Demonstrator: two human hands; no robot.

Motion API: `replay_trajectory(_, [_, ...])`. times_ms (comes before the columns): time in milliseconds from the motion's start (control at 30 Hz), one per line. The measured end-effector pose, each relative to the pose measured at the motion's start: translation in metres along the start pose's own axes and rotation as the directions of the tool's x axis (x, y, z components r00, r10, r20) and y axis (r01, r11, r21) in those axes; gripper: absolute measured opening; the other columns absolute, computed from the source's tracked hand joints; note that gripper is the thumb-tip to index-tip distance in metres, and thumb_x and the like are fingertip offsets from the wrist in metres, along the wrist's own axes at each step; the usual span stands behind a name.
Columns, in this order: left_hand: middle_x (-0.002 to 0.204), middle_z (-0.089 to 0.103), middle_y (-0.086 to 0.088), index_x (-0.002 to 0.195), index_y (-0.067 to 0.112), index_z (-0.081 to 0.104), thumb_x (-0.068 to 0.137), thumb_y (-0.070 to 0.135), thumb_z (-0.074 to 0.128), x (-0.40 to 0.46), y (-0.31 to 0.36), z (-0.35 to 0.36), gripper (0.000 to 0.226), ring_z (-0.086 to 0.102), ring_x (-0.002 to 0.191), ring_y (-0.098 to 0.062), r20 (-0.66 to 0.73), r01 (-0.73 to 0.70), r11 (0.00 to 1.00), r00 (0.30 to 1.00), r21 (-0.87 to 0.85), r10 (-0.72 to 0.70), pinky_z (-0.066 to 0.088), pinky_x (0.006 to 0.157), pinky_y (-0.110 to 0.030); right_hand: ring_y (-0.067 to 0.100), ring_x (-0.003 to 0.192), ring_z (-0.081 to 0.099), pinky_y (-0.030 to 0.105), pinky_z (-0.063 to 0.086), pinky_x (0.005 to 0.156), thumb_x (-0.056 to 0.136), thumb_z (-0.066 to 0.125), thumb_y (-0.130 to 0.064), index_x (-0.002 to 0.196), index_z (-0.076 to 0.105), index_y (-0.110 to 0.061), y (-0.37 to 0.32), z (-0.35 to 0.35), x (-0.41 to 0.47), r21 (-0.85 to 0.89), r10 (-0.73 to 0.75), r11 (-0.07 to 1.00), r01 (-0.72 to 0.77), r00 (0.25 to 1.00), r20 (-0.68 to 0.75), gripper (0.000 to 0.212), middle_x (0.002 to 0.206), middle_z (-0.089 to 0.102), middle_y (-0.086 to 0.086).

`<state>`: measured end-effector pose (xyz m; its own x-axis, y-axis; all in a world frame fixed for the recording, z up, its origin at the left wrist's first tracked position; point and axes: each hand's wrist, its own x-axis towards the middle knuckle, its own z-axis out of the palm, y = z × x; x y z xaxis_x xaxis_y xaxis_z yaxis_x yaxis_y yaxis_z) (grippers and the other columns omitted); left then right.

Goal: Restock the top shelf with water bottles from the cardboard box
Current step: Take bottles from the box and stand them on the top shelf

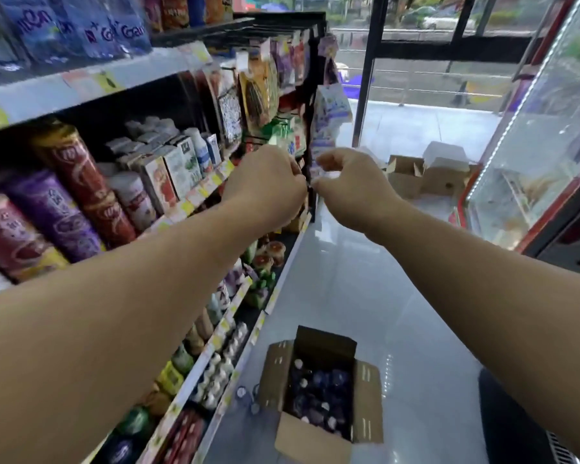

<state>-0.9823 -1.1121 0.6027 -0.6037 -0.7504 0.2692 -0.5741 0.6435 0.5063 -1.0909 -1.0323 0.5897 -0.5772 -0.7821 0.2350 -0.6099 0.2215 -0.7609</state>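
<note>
Blue-capped plastic water bottles (318,393) stand upright in brown cardboard box (318,393) far below our curled, seemingly empty left hand (265,185) and right hand (352,189).

- Shelves (121,182) run along my left, the floor (365,279) to their right.
- Bottles (81,31) stand on the top shelf (91,85).
- A box (322,393) sits on the floor below my arms, just beside the shelves, with bottles inside.
- A cooler (533,135) stands at my right.
- More boxes (426,175) lie farther ahead.
</note>
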Motion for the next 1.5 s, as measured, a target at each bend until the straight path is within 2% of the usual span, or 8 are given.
replay_trajectory(133, [0.081,0.072,-0.014,0.087,0.004,0.074,0.084,0.018,0.055,-0.018,-0.021,0.086,0.024,0.066,0.075,-0.032,0.015,0.060,0.998,0.998,0.006,-0.060,0.058,0.068,-0.041,0.020,0.107,0.059,0.032,0.047,0.090,0.089,0.060,-0.015,0.121,0.063,-0.014,0.084,0.034,-0.026,-0.020,0.066,0.998,-0.066,0.997,0.026,0.032,0.108,0.062,0.001])
replay_trajectory(300, [0.081,0.073,-0.014,0.091,0.003,0.074,0.083,0.016,0.053,-0.037,-0.068,0.200,0.026,0.069,0.076,-0.033,0.051,0.092,0.995,0.995,-0.024,-0.091,0.059,0.070,-0.048,0.020,0.117,0.055,0.026,0.040,0.088,0.094,0.054,-0.016,0.135,0.056,-0.018,0.201,0.096,-0.045,-0.063,0.124,0.991,-0.121,0.992,0.034,0.041,0.134,0.057,0.001])
replay_trajectory(667, [0.087,0.068,-0.008,0.090,0.014,0.073,0.087,0.024,0.058,-0.098,-0.235,0.482,0.018,0.063,0.079,-0.030,0.252,0.160,0.984,0.952,0.076,-0.175,0.051,0.064,-0.034,0.021,0.125,0.052,0.026,0.038,0.097,0.092,0.057,-0.020,0.137,0.053,-0.017,0.471,0.285,-0.106,-0.205,0.218,0.960,-0.188,0.967,0.134,0.045,0.139,0.055,0.002])
replay_trajectory(933, [0.101,0.070,-0.007,0.104,0.018,0.069,0.083,0.031,0.066,-0.168,-0.308,0.672,0.026,0.066,0.095,-0.030,0.599,0.129,0.978,0.775,0.163,-0.202,0.054,0.090,-0.043,0.026,0.113,0.060,0.033,0.049,0.090,0.091,0.058,-0.019,0.128,0.059,-0.014,0.621,0.377,-0.169,-0.423,0.373,0.878,-0.223,0.873,0.313,0.038,0.126,0.064,0.007])
replay_trajectory(1067, [0.081,0.060,-0.007,0.083,0.013,0.060,0.087,0.014,0.061,-0.198,-0.319,0.718,0.004,0.062,0.084,-0.031,0.777,-0.080,0.963,0.609,0.258,-0.158,0.046,0.070,-0.034,0.031,0.099,0.061,0.033,0.048,0.074,0.086,0.056,-0.015,0.105,0.062,-0.010,0.661,0.411,-0.181,-0.493,0.396,0.852,-0.179,0.836,0.380,0.020,0.110,0.066,0.013])
replay_trajectory(1233, [0.116,0.066,-0.015,0.114,0.005,0.065,0.091,0.008,0.056,-0.209,-0.329,0.735,0.024,0.061,0.107,-0.032,0.880,-0.246,0.921,0.444,0.303,-0.170,0.047,0.085,-0.033,0.033,0.102,0.061,0.030,0.044,0.072,0.087,0.052,-0.009,0.105,0.060,-0.005,0.678,0.436,-0.177,-0.567,0.489,0.800,-0.196,0.761,0.427,0.020,0.110,0.065,0.016])
replay_trajectory(1400, [0.137,0.053,-0.013,0.134,0.012,0.053,0.087,0.012,0.063,-0.217,-0.339,0.752,0.048,0.051,0.125,-0.033,0.896,-0.308,0.888,0.393,0.341,-0.208,0.045,0.102,-0.041,0.032,0.103,0.064,0.029,0.041,0.069,0.090,0.051,-0.012,0.075,0.050,-0.008,0.691,0.453,-0.180,-0.624,0.615,0.722,-0.298,0.690,0.381,0.016,0.106,0.066,0.017])
replay_trajectory(1500, [0.142,0.049,-0.009,0.141,0.018,0.048,0.085,0.017,0.068,-0.221,-0.343,0.759,0.059,0.047,0.130,-0.032,0.888,-0.380,0.839,0.396,0.389,-0.232,0.043,0.105,-0.049,0.031,0.105,0.064,0.029,0.042,0.070,0.091,0.054,-0.016,0.088,0.061,-0.007,0.692,0.459,-0.181,-0.628,0.644,0.702,-0.335,0.675,0.360,0.012,0.103,0.064,0.016])
